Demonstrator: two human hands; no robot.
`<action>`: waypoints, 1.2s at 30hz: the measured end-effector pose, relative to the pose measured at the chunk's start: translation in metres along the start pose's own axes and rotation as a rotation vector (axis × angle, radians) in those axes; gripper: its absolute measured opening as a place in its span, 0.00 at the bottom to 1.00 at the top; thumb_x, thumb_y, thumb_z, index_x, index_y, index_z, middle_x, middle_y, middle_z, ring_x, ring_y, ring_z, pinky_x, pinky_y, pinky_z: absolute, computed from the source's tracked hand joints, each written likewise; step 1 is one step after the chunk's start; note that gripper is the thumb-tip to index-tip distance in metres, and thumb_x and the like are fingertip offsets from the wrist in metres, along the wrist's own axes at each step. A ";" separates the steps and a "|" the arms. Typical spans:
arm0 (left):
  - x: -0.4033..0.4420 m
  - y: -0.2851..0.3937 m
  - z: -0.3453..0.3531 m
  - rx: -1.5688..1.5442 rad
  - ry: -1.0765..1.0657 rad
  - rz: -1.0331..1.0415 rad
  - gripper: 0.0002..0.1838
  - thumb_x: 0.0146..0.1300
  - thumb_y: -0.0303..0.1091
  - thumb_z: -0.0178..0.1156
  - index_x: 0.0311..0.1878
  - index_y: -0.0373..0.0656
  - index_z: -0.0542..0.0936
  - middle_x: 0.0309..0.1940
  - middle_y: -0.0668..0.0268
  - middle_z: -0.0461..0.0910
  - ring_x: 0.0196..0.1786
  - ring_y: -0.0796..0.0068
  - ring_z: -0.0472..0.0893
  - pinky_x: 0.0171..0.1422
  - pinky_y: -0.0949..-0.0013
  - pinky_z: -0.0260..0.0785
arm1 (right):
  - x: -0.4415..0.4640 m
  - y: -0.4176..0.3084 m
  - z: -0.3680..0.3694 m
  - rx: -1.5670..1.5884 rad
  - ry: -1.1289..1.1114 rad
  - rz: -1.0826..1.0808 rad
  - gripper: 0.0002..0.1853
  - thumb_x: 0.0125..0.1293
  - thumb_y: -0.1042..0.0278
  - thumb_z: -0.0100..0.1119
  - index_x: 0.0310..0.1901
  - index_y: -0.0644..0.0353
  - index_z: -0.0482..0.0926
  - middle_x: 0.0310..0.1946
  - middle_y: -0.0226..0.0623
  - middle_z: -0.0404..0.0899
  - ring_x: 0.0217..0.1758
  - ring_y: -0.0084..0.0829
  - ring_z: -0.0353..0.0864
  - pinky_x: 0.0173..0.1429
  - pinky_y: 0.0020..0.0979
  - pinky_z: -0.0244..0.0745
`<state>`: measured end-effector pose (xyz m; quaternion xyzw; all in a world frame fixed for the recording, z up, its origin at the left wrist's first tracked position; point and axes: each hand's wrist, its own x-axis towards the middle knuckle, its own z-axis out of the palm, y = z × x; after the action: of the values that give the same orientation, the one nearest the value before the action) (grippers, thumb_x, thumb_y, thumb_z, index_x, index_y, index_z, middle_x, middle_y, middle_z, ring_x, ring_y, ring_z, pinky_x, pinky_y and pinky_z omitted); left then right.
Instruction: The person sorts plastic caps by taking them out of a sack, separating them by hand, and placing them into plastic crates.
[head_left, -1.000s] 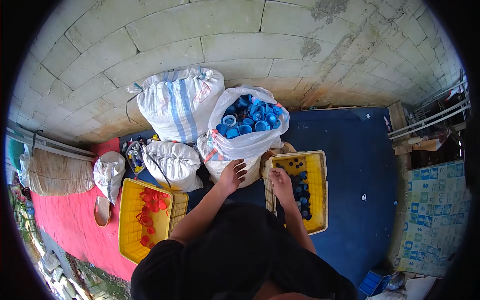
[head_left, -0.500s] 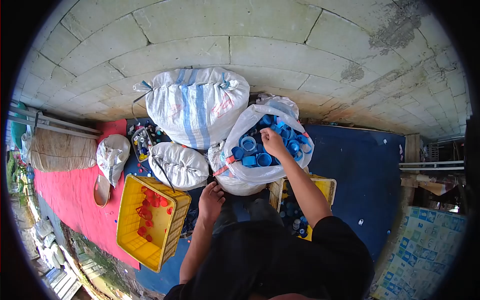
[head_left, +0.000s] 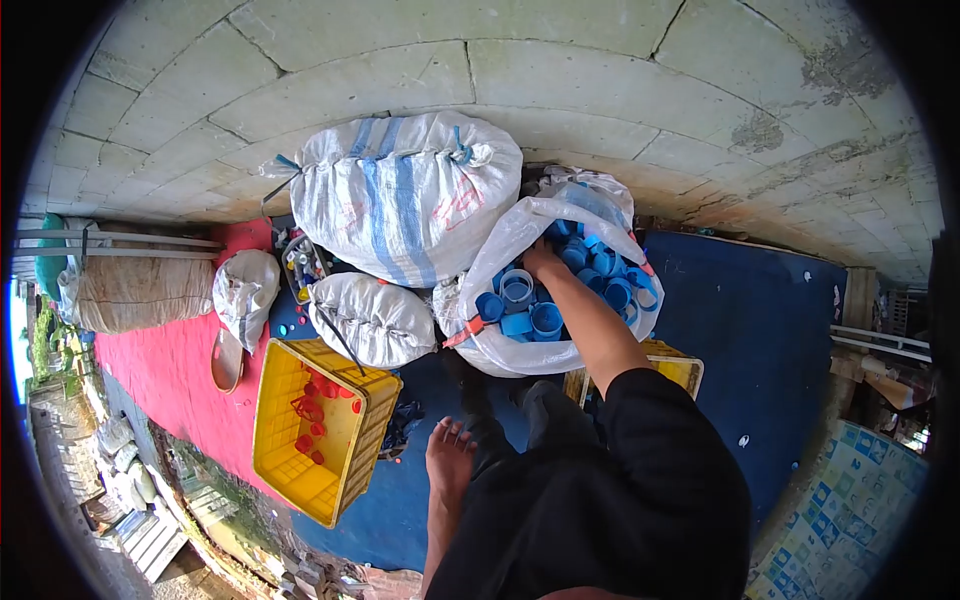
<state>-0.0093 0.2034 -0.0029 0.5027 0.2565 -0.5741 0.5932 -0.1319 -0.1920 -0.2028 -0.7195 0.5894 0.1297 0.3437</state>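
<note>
My right hand (head_left: 541, 262) reaches into the white plastic bag (head_left: 500, 236) among blue caps (head_left: 545, 320), which hide its fingers. Low in front of my body, my left hand (head_left: 451, 458) is open and holds nothing, its fingers slightly bent and apart. A yellow crate (head_left: 375, 430) with red caps (head_left: 318, 386) stands to its left. Partly hidden behind my right arm, a second yellow crate (head_left: 678, 370) stands below the bag.
Tied white sacks (head_left: 400, 200) (head_left: 372, 322) sit left of the bag, against the block wall (head_left: 560, 80). A smaller white sack (head_left: 245, 290) and an oval tray (head_left: 227, 360) lie by the red mat (head_left: 160, 375). Blue floor covering (head_left: 740, 330) spreads at the right.
My right hand has gone from above the right crate into the bag, deeper among the caps. My left hand has drawn back toward my body. The view has shifted.
</note>
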 end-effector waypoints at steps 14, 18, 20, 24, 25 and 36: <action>0.003 0.009 0.003 0.053 -0.086 0.038 0.11 0.70 0.46 0.53 0.48 0.54 0.76 0.41 0.74 0.75 0.45 0.71 0.72 0.51 0.62 0.62 | -0.075 0.010 -0.007 0.090 0.231 -0.424 0.13 0.64 0.70 0.50 0.45 0.65 0.81 0.41 0.60 0.82 0.47 0.56 0.82 0.53 0.49 0.77; 0.008 0.009 0.009 0.077 -0.114 0.008 0.11 0.70 0.46 0.52 0.48 0.54 0.76 0.41 0.74 0.76 0.44 0.71 0.73 0.50 0.62 0.63 | -0.110 0.009 -0.005 0.192 0.168 -0.431 0.11 0.64 0.70 0.47 0.37 0.69 0.78 0.38 0.61 0.81 0.45 0.59 0.80 0.52 0.51 0.75; 0.011 0.008 0.014 0.100 -0.148 0.003 0.11 0.71 0.46 0.52 0.48 0.54 0.76 0.41 0.74 0.76 0.44 0.72 0.73 0.50 0.63 0.64 | -0.109 0.011 0.002 0.160 0.176 -0.395 0.12 0.64 0.70 0.46 0.39 0.69 0.78 0.42 0.61 0.80 0.49 0.58 0.79 0.56 0.50 0.74; 0.010 0.005 0.022 0.111 -0.148 0.005 0.11 0.71 0.45 0.52 0.48 0.53 0.76 0.40 0.74 0.76 0.43 0.72 0.73 0.49 0.64 0.64 | -0.114 0.000 -0.036 -0.093 0.230 -0.504 0.16 0.61 0.69 0.50 0.46 0.67 0.81 0.46 0.56 0.81 0.52 0.53 0.80 0.58 0.48 0.74; 0.009 0.004 0.022 0.103 -0.170 0.010 0.11 0.70 0.45 0.52 0.48 0.53 0.76 0.40 0.74 0.76 0.43 0.72 0.73 0.49 0.64 0.64 | -0.109 0.001 -0.044 -0.128 0.313 -0.544 0.17 0.59 0.68 0.52 0.47 0.66 0.82 0.46 0.53 0.82 0.51 0.51 0.80 0.58 0.49 0.74; -0.007 -0.008 0.008 0.038 -0.097 0.052 0.13 0.70 0.45 0.55 0.51 0.49 0.75 0.40 0.72 0.76 0.43 0.73 0.75 0.49 0.66 0.65 | -0.015 0.020 -0.075 -0.282 0.210 -0.176 0.17 0.63 0.67 0.56 0.53 0.57 0.81 0.57 0.43 0.80 0.61 0.43 0.79 0.65 0.46 0.71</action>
<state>-0.0204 0.2008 0.0042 0.4920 0.2032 -0.5869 0.6101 -0.1710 -0.2302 -0.1461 -0.8187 0.5330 0.1048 0.1862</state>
